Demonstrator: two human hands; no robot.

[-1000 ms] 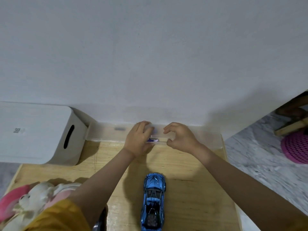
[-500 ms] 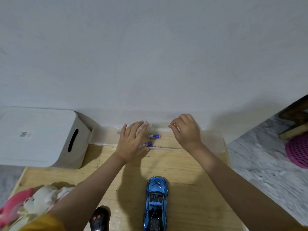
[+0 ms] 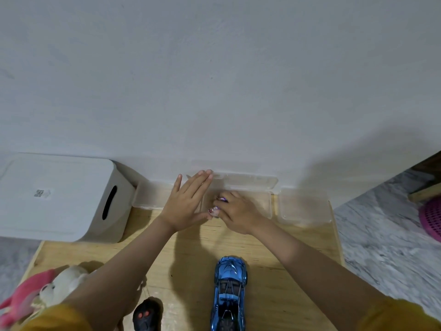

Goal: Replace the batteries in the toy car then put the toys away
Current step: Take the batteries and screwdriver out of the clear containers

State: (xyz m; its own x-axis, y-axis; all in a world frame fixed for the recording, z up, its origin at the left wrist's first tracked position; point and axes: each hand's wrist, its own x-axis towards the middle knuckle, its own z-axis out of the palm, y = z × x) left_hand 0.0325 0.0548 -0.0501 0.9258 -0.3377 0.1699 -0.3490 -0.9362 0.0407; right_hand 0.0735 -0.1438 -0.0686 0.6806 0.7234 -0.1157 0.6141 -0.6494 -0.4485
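A shiny blue toy car (image 3: 229, 293) stands on the wooden table (image 3: 281, 271), nose pointing at the wall. At the table's far edge lies a clear plastic box (image 3: 248, 201) with its lid (image 3: 248, 181) tipped back against the wall. My left hand (image 3: 188, 201) lies flat with fingers spread on the box's left part. My right hand (image 3: 236, 212) reaches into the box and its fingers close around small batteries (image 3: 216, 209) with purple and white labels. A black remote control (image 3: 146, 316) with red buttons sits at the near edge.
A white lidded storage bin (image 3: 55, 197) with a slot handle stands at the left. A clear container (image 3: 304, 205) rests at the far right of the table. A pink and white plush toy (image 3: 45, 292) lies near left. A pink basket (image 3: 432, 218) sits on the marble floor.
The box lid has been swung back against the wall. My right hand dropped from the lid into the box and closed on the batteries; my left hand flattened.
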